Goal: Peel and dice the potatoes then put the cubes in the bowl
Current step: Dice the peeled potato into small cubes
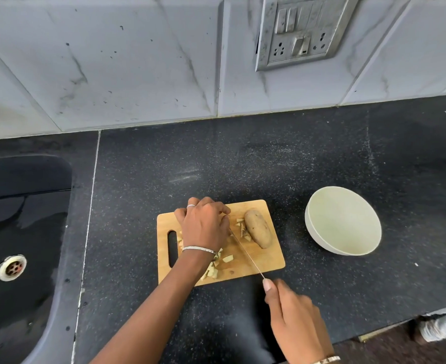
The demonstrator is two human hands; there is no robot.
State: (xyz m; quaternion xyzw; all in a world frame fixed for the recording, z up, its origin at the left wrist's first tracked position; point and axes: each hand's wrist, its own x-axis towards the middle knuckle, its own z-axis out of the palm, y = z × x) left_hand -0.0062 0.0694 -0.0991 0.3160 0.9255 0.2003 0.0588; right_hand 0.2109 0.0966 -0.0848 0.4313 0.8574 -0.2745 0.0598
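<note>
A wooden cutting board lies on the dark counter. An unpeeled brown potato rests on its right side. Pale potato cubes and scraps lie scattered on the board. My left hand presses down on the board's middle, fingers curled over a potato piece that it hides. My right hand grips a knife by the handle, and the thin blade runs up to the left hand's fingertips. The pale bowl sits empty to the right of the board.
A black sink with a metal drain fills the left side. Tiled wall with a switch and socket plate stands behind. The counter's front edge runs along the lower right, with the floor below it.
</note>
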